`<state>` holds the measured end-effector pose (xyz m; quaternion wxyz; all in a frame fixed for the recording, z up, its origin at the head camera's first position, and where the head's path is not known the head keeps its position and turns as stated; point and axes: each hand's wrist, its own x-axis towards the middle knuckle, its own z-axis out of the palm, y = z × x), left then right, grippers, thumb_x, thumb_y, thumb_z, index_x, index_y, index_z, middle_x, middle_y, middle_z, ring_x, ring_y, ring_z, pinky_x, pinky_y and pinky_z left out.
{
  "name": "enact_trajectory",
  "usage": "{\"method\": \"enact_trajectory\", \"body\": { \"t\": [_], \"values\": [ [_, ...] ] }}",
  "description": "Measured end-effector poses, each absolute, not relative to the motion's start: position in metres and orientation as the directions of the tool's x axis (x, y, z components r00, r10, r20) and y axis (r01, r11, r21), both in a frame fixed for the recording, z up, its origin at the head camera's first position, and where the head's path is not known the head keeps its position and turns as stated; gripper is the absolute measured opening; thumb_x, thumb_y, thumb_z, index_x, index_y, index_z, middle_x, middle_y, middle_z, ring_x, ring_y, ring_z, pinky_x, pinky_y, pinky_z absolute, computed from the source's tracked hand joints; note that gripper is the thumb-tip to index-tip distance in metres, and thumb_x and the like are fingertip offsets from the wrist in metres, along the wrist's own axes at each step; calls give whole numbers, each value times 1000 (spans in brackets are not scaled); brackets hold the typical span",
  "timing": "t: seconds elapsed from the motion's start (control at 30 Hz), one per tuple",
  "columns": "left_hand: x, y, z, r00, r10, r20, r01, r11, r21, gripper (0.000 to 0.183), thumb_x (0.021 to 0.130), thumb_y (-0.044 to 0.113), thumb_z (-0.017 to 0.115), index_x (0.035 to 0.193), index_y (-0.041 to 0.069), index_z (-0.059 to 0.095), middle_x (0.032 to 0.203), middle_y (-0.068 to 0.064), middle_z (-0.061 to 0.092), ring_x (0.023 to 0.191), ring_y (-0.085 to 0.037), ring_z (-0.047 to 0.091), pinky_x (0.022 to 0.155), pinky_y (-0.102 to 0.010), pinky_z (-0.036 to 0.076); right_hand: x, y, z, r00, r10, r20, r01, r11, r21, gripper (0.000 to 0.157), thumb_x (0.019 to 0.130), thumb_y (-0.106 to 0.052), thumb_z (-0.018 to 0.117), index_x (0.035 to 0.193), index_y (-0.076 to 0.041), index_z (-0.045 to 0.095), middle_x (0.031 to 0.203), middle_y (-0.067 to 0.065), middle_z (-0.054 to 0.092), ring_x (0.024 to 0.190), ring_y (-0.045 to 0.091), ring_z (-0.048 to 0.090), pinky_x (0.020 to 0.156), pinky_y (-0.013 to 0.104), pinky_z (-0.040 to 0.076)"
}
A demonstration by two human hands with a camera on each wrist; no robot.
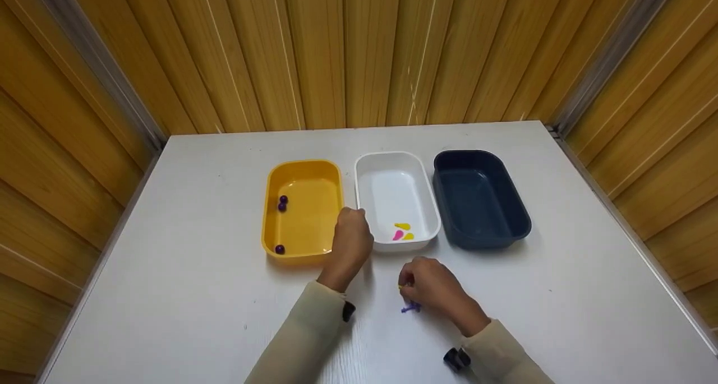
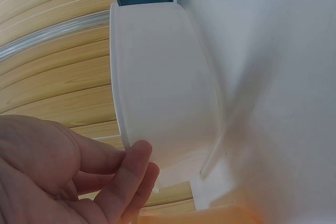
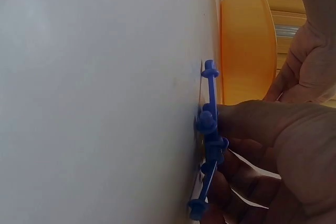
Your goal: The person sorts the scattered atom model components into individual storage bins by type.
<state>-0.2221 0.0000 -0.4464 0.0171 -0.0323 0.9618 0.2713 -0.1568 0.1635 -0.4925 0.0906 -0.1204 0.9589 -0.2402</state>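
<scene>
At the far left, wood-panelled wall along the edge of the white bench. Then, on the bench, yellow tray with three dark purple beads inside: two together near the left wall, one in the near left corner. Between yellow tray and white tray, left hand, closed in a pinch on the near left part of the white rim, as seen best from the left wrist; pale sleeve behind, black clip at the cuff. Inside the white tray, at the near end, two yellow drops and one pink drop, close together. In front of it, knobbed blue piece, low over the bench at the fingers of the right hand; hard to tell whether one part or several. Right hand with fingers curled in, yellow bit pinched at the tips, mostly hidden. Farthest right of the trays, dark blue tray, just beside the white one
</scene>
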Motion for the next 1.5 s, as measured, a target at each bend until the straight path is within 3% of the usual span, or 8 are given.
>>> {"method": "enact_trajectory", "body": {
  "t": [0.17, 0.63, 0.83, 1.03, 1.2, 1.5],
  "values": [
    [-221, 0, -446, -999, -33, -26, -42, 865, 500, 24, 99, 2, 59, 120, -5, 70, 101, -14, 63, 85, -21, 57, 81, -31, 56, -157, 163, -494, -959, -259, -119, -166, 847, -504, 11, 81, -11, 79, 75, -16, 72, 74, -5, 58, 73, 12, 50, 68, 31, 45],
    [-219, -1, -446, -1000, -14, 28, 2, 858, 514, 22, 97, 0, 61, 115, -8, 70, 98, -16, 63, 83, -22, 58, 81, -31, 57, -157, 167, -498, -963, -260, 68, -253, 793, -554, 12, 79, -6, 70, 74, -17, 67, 64, -10, 53, 64, 8, 46, 59, 23, 39],
    [-220, -1, -448, -999, -27, 21, -11, 828, 561, 22, 100, 1, 56, 115, -10, 69, 98, -16, 63, 81, -22, 58, 79, -32, 57, -159, 166, -497, -970, -228, 82, -232, 770, -595, 11, 80, -5, 70, 79, -15, 67, 68, -7, 58, 68, 9, 49, 62, 24, 43],
    [-220, -1, -449, -999, -10, 38, 12, 848, 530, 22, 99, -1, 58, 115, -9, 70, 98, -16, 64, 82, -22, 58, 80, -33, 57, -159, 166, -498, -972, -196, 133, -236, 769, -595, 14, 82, -3, 69, 91, -11, 76, 78, -3, 66, 75, 11, 54, 71, 31, 50],
    [-220, -1, -449, -999, -18, 30, 1, 849, 528, 22, 100, 1, 58, 115, -9, 70, 97, -16, 63, 81, -22, 57, 80, -32, 57, -160, 168, -495, -975, -177, 135, -222, 759, -612, 12, 83, -4, 72, 90, -11, 77, 81, -2, 71, 80, 12, 61, 77, 35, 54],
    [-218, 0, -448, -998, -49, 46, -19, 862, 507, 22, 100, 3, 58, 114, -9, 70, 97, -16, 64, 81, -23, 61, 81, -33, 59, -161, 174, -489, -978, -150, 144, -208, 724, -658, 9, 83, -7, 77, 85, -14, 71, 75, -7, 66, 76, 8, 60, 73, 26, 54]
  ]
}}
